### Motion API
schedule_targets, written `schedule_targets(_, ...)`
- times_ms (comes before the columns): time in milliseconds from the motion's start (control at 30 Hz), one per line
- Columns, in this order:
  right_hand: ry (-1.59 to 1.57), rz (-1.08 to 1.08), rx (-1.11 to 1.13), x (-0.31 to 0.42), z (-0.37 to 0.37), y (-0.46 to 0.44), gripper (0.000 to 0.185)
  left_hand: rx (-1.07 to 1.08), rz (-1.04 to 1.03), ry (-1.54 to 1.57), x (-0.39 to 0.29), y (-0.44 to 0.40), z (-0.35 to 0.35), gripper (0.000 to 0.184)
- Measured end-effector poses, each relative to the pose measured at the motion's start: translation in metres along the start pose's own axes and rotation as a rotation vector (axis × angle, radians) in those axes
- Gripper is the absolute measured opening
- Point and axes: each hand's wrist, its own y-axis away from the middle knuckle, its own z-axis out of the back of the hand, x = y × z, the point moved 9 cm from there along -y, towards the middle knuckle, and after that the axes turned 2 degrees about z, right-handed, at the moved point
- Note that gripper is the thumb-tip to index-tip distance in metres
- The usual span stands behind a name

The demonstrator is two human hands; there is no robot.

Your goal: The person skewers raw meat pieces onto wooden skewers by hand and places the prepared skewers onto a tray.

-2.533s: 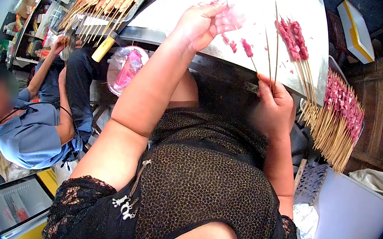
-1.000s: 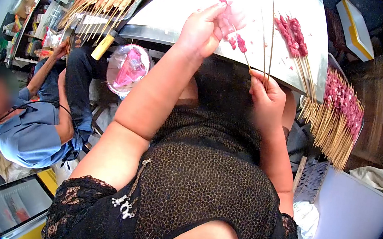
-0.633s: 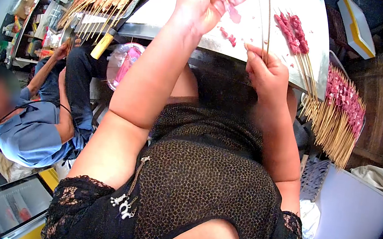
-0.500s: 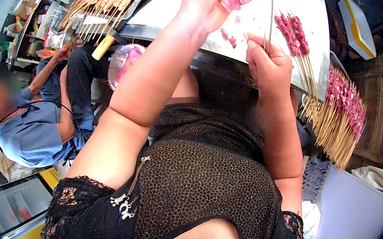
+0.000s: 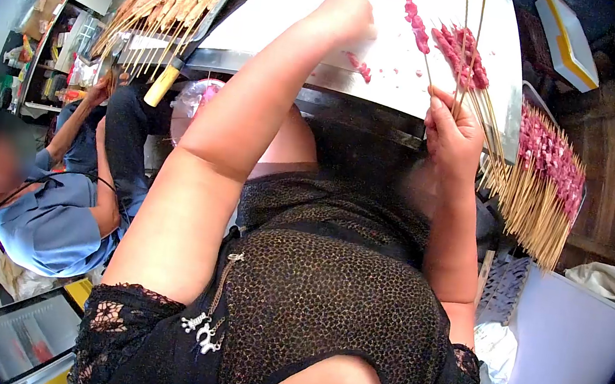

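Note:
My right hand [image 5: 455, 132] is closed over the table's front edge. Its thumb and fingers pinch the lower stick of a meat skewer [image 5: 416, 26] threaded with small pink raw pieces. Bare bamboo skewers [image 5: 464, 34] also rise from this hand. Over the white tabletop [image 5: 293, 4], my left hand [image 5: 350, 17] is turned away and washed out, so its fingers are hidden. Small raw meat scraps [image 5: 359, 67] lie on the table near it. Finished raw meat skewers [image 5: 469, 58] rest just beyond my right hand, their sticks pointing toward me.
At right stands a tray packed with raw meat skewers [image 5: 549, 158]. A metal tray [image 5: 227, 3] of browned skewers sits at far left, beside a yellow-handled knife [image 5: 162, 86]. Below is a pink-lined container [image 5: 187, 102]. A person in blue [image 5: 60, 214] sits at left.
The meat skewer now shows at my right hand, which has moved slightly right. My left hand has turned over and lowered; the pink meat in it earlier is no longer visible there.

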Motion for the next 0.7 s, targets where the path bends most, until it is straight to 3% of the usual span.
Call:
schedule_targets(200,0.010,-0.022,0.034,-0.003,-0.001,0.008,0.021,0.022,-0.086,-0.208,-0.002,-0.001,-0.016,0.027)
schedule_targets(267,-0.018,-0.046,0.058,-0.009,-0.004,0.011,0.021,-0.207,-0.152,0.236,0.013,0.006,0.002,0.027)
schedule_targets(300,-0.020,-0.044,0.055,-0.010,-0.004,0.012,0.021,-0.207,-0.155,0.235,0.014,0.012,0.007,0.027)
schedule_targets(367,0.000,-0.059,0.060,-0.013,-0.005,0.015,0.021,-0.081,0.058,1.246,0.034,0.025,0.001,0.022)
schedule_targets(400,-0.001,-0.064,0.071,-0.013,-0.006,0.016,0.021,-0.068,0.022,1.541,0.036,0.024,-0.002,0.019)
schedule_targets(433,0.000,-0.065,0.075,-0.012,-0.007,0.017,0.021,-0.072,0.023,1.543,0.039,0.026,-0.006,0.019)
schedule_targets(500,0.046,-0.095,0.114,-0.011,-0.013,0.020,0.021,-0.095,-0.005,1.867,0.044,0.031,-0.008,0.020)
schedule_targets(700,0.185,-0.036,0.154,-0.021,-0.019,0.027,0.021,-0.186,0.032,1.910,0.046,0.043,-0.003,0.024)
